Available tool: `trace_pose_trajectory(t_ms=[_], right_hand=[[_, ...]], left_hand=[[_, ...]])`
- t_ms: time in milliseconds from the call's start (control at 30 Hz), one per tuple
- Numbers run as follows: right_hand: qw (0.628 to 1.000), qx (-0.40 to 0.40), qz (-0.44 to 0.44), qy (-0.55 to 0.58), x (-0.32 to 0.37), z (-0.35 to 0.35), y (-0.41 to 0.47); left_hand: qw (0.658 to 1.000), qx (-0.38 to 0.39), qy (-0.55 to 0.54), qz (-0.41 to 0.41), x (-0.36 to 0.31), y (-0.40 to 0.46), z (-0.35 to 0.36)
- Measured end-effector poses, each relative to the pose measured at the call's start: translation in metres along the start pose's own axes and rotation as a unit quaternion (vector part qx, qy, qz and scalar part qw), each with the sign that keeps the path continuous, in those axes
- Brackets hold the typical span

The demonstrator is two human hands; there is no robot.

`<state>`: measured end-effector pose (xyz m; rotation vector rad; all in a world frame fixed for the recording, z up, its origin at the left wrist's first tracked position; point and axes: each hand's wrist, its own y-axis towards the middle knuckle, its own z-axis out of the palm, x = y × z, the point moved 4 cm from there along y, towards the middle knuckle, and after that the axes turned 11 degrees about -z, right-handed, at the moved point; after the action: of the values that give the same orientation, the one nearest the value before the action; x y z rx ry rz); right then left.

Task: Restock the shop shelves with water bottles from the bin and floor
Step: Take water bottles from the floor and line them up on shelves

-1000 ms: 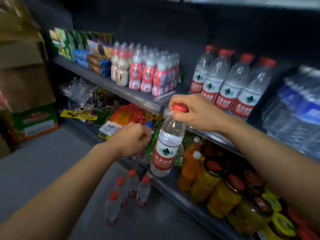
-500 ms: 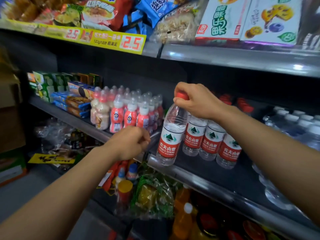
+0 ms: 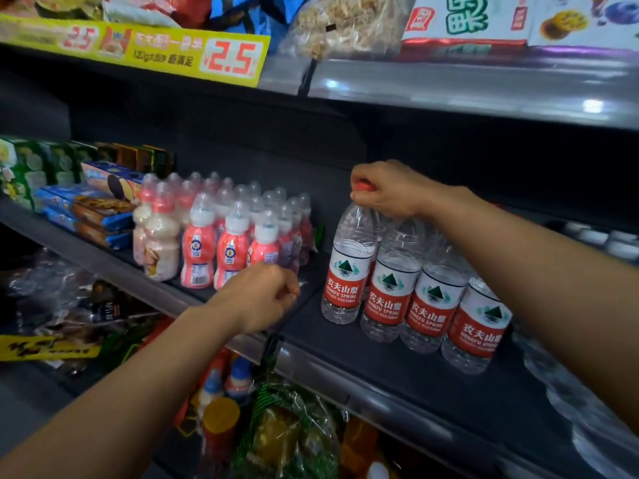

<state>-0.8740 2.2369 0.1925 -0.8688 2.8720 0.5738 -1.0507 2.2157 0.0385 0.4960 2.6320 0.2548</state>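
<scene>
Clear plastic water bottle with red cap and red-and-white label (image 3: 345,267) now on the dark middle shelf (image 3: 397,368); half a second ago hanging just off the shelf lip, a second ago down near the lower tier. Base appears seated, though contact not fully certain from this angle. Sits upright at the left end of the row of three matching red-labelled water bottles (image 3: 432,299), touching the nearest one, slightly further back than the rest.

Right hand (image 3: 390,191) still gripping the red cap from above, fingers curled round it. Not released yet. Left hand (image 3: 262,295) loosely curled, holding nothing, hovering over the shelf's front edge just beside the cluster of small pink-and-white drink bottles (image 3: 224,247); barely shifted across the three frames.

Judgement: placement essentially done, only release left. Row now four across the front. Bare shelf remains in front of the row and between bottle and pink drinks. More stock on the floor out of view now. Risk low: slight nudge on letting go could rock the neighbour.
</scene>
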Motion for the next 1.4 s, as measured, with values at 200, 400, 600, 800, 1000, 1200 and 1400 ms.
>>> trace_pose_trajectory(t_ms=[200, 400, 600, 800, 1000, 1200, 1400], right_hand=[[0.999, 0.032, 0.02, -0.026, -0.008, 0.004, 0.007], [0.997, 0.018, 0.04, -0.064, -0.011, 0.004, 0.005], [0.996, -0.023, 0.034, -0.073, -0.008, 0.003, -0.004], [0.99, -0.082, 0.021, -0.115, 0.015, -0.008, -0.021], [0.994, -0.098, -0.017, -0.047, 0.072, 0.015, -0.062], [0.993, -0.063, -0.062, 0.08, 0.146, 0.083, -0.115], [0.98, 0.006, -0.057, 0.19, 0.224, 0.175, -0.161]], left_hand=[[1.0, 0.003, -0.003, -0.004, 0.004, 0.007, 0.011], [0.999, 0.012, 0.029, -0.004, -0.001, 0.012, 0.018], [0.998, 0.017, 0.053, -0.006, -0.006, 0.004, 0.015], [0.998, 0.019, 0.058, -0.01, -0.011, -0.017, 0.001], [0.998, 0.008, 0.068, -0.001, -0.019, -0.06, -0.02], [0.996, 0.009, 0.088, -0.013, -0.003, -0.129, -0.015], [0.993, 0.058, 0.065, -0.074, 0.034, -0.206, 0.037]])
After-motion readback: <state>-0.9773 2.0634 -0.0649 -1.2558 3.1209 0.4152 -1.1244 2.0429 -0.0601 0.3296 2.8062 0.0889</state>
